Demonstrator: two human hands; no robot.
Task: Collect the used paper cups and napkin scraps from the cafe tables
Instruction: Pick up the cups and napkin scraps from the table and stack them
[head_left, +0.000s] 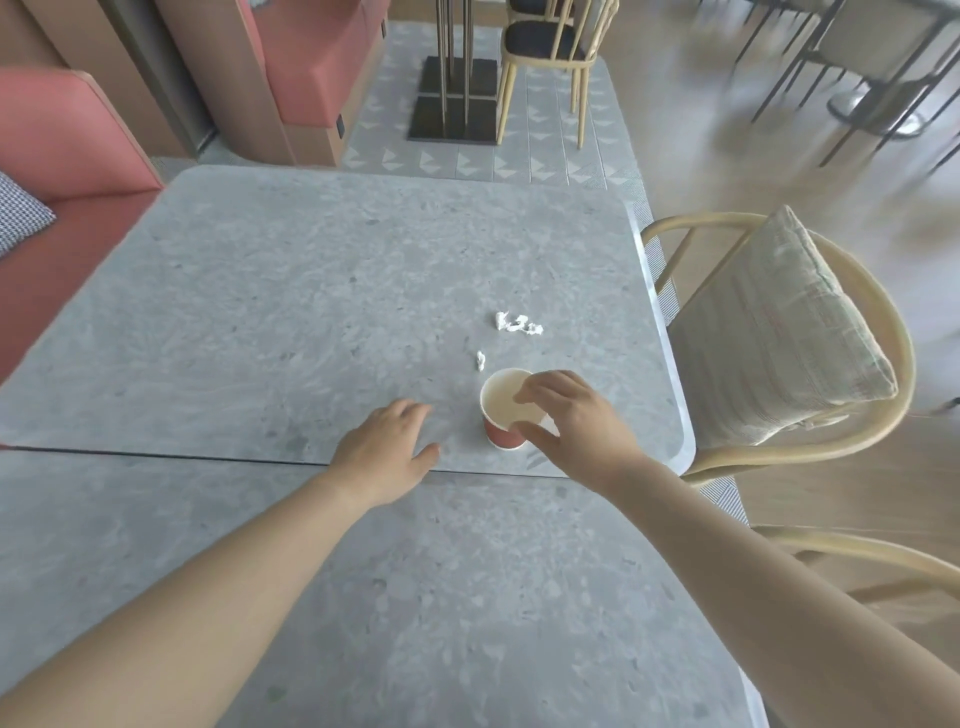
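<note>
Closest in, a grey speckled stone-look tabletop (467, 597), crossed by both bare forearms and butted along a dark seam against a second grey tabletop (260, 291) of the same finish. Left of that far one, a salmon-pink upholstered bench (67, 150) with a small black-and-white patterned pillow (18, 213) at its edge. To the right, a pale bentwood armchair (891, 332) standing near the table edge, a striped beige cushion (774, 332) leaning tilted against its back. Just beyond the seam, left hand (387, 449) palm down, fingers loose and slightly spread, holding nothing; resting on the surface or hovering just over it, cannot tell. Beside it to the right, right hand (574, 415) grasping a paper cup (501, 410) from above, fingertips curled over the rim, thumb against the near side. Cup upright on the far tabletop, near the seam and the right edge, cream inside, plain terracotta-red on the strip of wall that shows. Beyond the cup, clear of both hands, a cluster of crumpled white napkin scraps (517, 323); between cluster and cup, one smaller single scrap (480, 360), just beside the rim.
</note>
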